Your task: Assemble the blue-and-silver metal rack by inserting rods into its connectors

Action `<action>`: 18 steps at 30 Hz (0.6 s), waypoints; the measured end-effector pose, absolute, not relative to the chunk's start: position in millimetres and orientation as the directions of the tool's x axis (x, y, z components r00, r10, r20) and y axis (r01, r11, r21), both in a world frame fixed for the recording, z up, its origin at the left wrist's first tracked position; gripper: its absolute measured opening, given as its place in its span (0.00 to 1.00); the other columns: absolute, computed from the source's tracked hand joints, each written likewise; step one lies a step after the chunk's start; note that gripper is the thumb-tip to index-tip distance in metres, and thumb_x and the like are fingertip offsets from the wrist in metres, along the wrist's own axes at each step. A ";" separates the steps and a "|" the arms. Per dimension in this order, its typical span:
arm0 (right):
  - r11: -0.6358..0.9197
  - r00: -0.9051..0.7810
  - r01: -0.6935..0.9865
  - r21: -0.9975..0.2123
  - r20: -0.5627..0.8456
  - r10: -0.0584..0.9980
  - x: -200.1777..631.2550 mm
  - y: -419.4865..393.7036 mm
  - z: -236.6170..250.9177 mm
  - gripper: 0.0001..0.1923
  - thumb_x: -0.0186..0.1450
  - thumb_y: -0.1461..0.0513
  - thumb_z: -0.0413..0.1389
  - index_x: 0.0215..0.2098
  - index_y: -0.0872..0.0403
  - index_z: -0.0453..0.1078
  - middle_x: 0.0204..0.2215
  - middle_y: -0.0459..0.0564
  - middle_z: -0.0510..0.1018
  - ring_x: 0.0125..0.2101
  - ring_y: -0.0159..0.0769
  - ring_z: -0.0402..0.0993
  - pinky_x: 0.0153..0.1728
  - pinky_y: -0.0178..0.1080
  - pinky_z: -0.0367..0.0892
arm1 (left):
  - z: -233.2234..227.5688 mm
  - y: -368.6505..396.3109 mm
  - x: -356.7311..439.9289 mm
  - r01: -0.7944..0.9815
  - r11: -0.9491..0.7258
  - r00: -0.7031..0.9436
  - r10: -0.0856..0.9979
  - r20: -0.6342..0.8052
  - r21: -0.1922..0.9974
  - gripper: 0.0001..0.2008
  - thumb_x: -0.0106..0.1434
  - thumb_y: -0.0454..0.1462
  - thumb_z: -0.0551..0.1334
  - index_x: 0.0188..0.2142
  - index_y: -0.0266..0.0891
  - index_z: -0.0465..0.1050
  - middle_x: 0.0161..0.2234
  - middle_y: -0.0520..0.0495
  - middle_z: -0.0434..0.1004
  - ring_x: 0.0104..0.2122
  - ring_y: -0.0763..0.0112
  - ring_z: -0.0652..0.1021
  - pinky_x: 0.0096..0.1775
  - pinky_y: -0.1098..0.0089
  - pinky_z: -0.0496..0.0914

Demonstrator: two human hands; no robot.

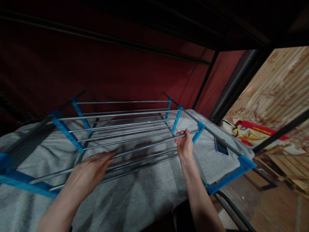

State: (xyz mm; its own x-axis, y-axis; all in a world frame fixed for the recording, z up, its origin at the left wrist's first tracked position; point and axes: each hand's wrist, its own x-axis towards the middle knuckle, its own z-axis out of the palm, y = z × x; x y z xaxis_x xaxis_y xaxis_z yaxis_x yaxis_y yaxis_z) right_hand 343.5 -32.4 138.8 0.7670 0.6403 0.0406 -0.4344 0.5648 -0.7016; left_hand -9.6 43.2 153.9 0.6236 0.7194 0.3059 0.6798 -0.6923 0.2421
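Note:
A rack of grey metal tubes and blue plastic brackets [67, 133] lies on a grey blanket [154, 190]. One long metal tube [145, 146] crosses its near side, sloping up to the right. My left hand [93, 166] is closed round this tube left of its middle, back of the hand up, with part of the fingers hidden. Near the tube's right end, my right hand [184, 145] grips it, fingers curled over. That end meets a blue bracket [199, 132]; the left end lies by another blue bracket [26, 183].
A phone [221, 146] lies on the blanket at right, beyond the rack's side pole. Dark metal frame bars [210, 77] surround the bed before a red curtain [120, 71]. Off to the right are a red and yellow box [256, 133] and a wooden crate [287, 167].

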 end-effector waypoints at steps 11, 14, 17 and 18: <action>0.438 0.501 -0.733 -0.520 0.023 0.865 347.4 -38.8 126.4 0.23 0.59 0.60 0.62 0.22 0.50 0.48 0.17 0.36 0.60 0.21 0.27 0.65 0.27 0.35 0.69 | 150.6 24.1 6.2 0.697 -0.697 0.601 0.696 0.393 0.169 0.17 0.72 0.44 0.53 0.47 0.42 0.78 0.42 0.44 0.84 0.41 0.63 0.82 0.42 0.67 0.73; 0.449 0.451 -0.776 -0.443 0.106 0.886 354.6 -38.7 115.1 0.27 0.57 0.66 0.60 0.22 0.50 0.41 0.14 0.34 0.49 0.15 0.24 0.52 0.21 0.32 0.61 | 152.3 18.1 12.6 0.750 -0.648 0.580 0.741 0.338 0.134 0.11 0.70 0.44 0.59 0.42 0.41 0.77 0.37 0.45 0.83 0.38 0.64 0.82 0.39 0.68 0.71; 0.484 0.468 -0.777 -0.402 0.144 0.872 359.1 -38.2 106.0 0.27 0.56 0.67 0.57 0.21 0.50 0.38 0.13 0.34 0.44 0.13 0.26 0.45 0.17 0.33 0.56 | 152.7 14.3 17.6 0.799 -0.591 0.540 0.786 0.300 0.110 0.07 0.68 0.40 0.62 0.41 0.41 0.77 0.34 0.45 0.81 0.37 0.63 0.82 0.38 0.67 0.69; 0.497 0.482 -0.770 -0.399 0.147 0.864 359.2 -38.7 104.3 0.26 0.55 0.67 0.57 0.21 0.50 0.38 0.13 0.35 0.44 0.13 0.26 0.44 0.16 0.34 0.55 | 152.6 13.2 18.8 0.809 -0.578 0.530 0.796 0.294 0.106 0.06 0.68 0.39 0.62 0.41 0.41 0.77 0.33 0.45 0.81 0.38 0.63 0.81 0.38 0.67 0.69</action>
